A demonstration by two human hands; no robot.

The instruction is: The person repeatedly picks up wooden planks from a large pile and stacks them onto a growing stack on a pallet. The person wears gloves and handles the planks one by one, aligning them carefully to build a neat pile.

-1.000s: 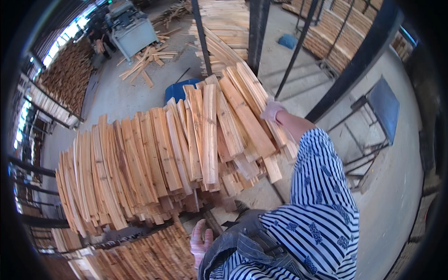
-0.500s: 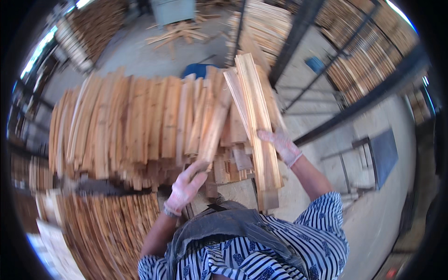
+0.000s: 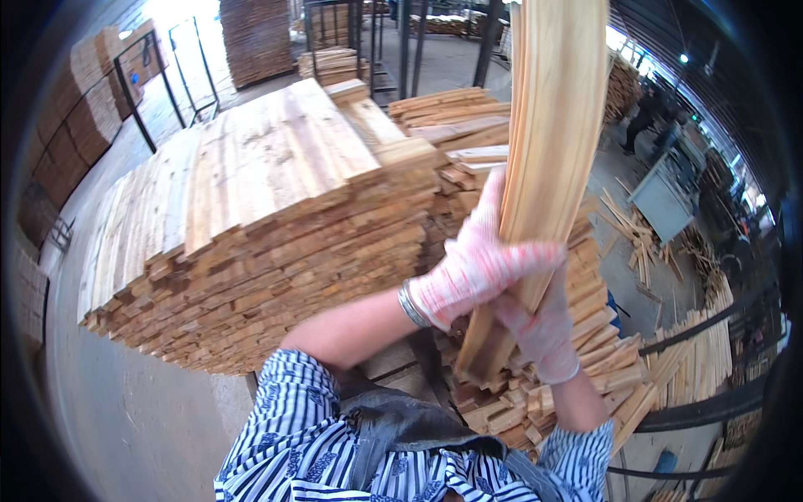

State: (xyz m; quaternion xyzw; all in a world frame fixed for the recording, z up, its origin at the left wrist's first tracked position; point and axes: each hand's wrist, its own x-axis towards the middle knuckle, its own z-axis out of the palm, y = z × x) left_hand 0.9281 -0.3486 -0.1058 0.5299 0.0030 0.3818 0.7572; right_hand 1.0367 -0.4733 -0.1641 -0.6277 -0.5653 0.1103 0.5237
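A single head-worn fisheye view looks down and forward from directly above the person's striped shirt [image 3: 335,443]. It sits close to the hands, which fill the centre just right of the large stack of wooden slats [image 3: 251,217]. Beyond the stack, the shed floor and racks curve toward the rim.

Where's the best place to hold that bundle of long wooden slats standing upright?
Probably low on the bundle of slats, near its bottom end, with one hand wrapped from each side, as the left hand and right hand do now. The slats are long, thin and loose, so clamping the flat faces together likely stops them fanning apart.
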